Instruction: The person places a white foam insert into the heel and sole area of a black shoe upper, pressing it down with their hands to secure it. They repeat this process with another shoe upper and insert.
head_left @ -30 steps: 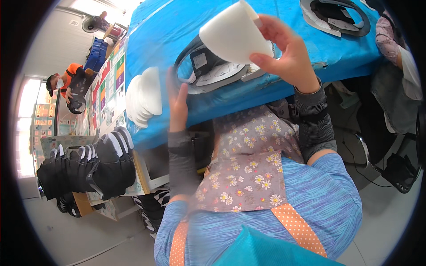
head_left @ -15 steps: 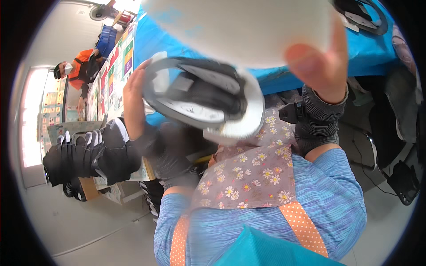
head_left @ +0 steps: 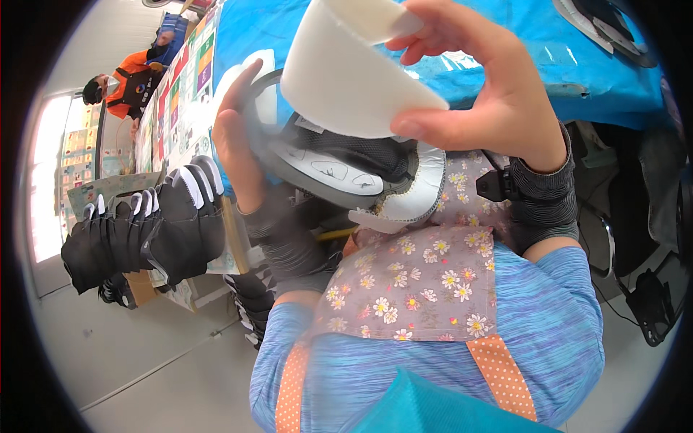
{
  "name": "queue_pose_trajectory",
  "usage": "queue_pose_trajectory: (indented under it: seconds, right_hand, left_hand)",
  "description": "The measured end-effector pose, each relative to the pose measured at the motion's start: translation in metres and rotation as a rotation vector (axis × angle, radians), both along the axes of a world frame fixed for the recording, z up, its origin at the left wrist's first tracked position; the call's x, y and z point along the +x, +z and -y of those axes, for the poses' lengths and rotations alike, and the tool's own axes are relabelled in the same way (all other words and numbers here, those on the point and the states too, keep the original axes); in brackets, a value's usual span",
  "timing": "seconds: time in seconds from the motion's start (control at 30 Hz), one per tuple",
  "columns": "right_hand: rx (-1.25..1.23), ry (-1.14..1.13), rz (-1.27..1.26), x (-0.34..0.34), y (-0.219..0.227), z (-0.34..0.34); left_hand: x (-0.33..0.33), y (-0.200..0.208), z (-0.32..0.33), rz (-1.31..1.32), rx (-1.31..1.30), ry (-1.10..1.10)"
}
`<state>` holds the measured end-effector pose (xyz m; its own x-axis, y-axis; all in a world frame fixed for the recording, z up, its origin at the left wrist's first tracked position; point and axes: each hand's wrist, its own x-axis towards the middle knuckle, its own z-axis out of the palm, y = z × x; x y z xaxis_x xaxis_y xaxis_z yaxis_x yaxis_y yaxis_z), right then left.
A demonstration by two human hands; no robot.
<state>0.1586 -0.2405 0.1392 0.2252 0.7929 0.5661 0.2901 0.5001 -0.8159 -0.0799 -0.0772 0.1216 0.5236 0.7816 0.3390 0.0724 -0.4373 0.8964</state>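
Observation:
My left hand (head_left: 238,137) is closed on the outer edge of a dark grey and black shoe upper (head_left: 339,180), which has white lining panels and a white, stitched heel edge. The upper hangs in front of my apron with its opening facing up. In my right hand (head_left: 498,101), thumb and fingers pinch a curved white sheet piece (head_left: 346,83), perhaps a stiffener or foam; its material is unclear. This piece is above the upper and covers part of its opening. Whether the two touch cannot be made out.
A table with a blue cover (head_left: 462,65) stands ahead, with dark and white shoe parts (head_left: 606,32) at its far right. Several black uppers (head_left: 166,231) are stacked at the left. A person in orange (head_left: 130,83) works at the far left. A chair frame (head_left: 606,245) is at my right.
The white piece has come down and toward the shoe upper, turning so that its curve shows. My right hand's fingers now show on it. The upper stays in my left hand.

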Motion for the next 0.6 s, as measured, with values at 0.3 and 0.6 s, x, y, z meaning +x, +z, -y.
queue_pose_trajectory:
  seconds: [0.3,0.6]
  right_hand:
    - [-0.126,-0.156,0.273,0.014,-0.012,0.006]
    - [-0.478,-0.025,0.334,-0.031,-0.049,-0.001]
  left_hand:
    - [0.006,-0.006,-0.004,-0.009,0.083,0.006]
    - [0.009,-0.007,0.006,-0.030,0.086,-0.017]
